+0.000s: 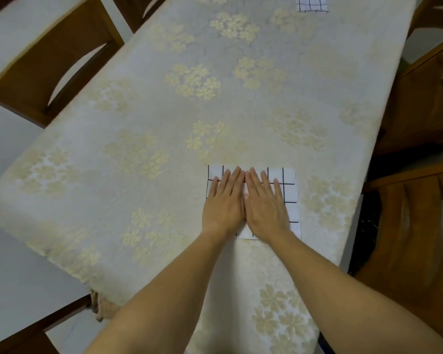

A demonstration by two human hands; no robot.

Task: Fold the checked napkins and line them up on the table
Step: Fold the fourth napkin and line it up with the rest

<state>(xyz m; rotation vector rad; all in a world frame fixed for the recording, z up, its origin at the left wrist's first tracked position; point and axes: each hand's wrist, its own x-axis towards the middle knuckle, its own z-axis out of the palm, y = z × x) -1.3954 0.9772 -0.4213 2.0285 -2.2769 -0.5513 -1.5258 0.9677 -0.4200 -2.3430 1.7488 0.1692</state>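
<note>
Near the table's right edge, close to the person, lies a checked napkin (289,186), white with thin black lines, flat on the cloth. Both hands are down on it, side by side! The left hand (224,204) and the right hand (264,206) lie palm down, fingers straight and pointing away, inner edges touching along the middle. Nothing is pinched or curled round: flat palms pressing on fabric. An upper layer sits under the fingertips, and a lower layer shows past it on the right and at the near edge, by the right wrist. Underneath is a cream tablecloth (164,111) with pale gold flower clusters, draped over the table (349,254). Far off at the top edge, well apart, a second checked napkin (313,3) lies flat. Wooden chairs stand around: one at the left (44,72), two at the right (425,103).
</note>
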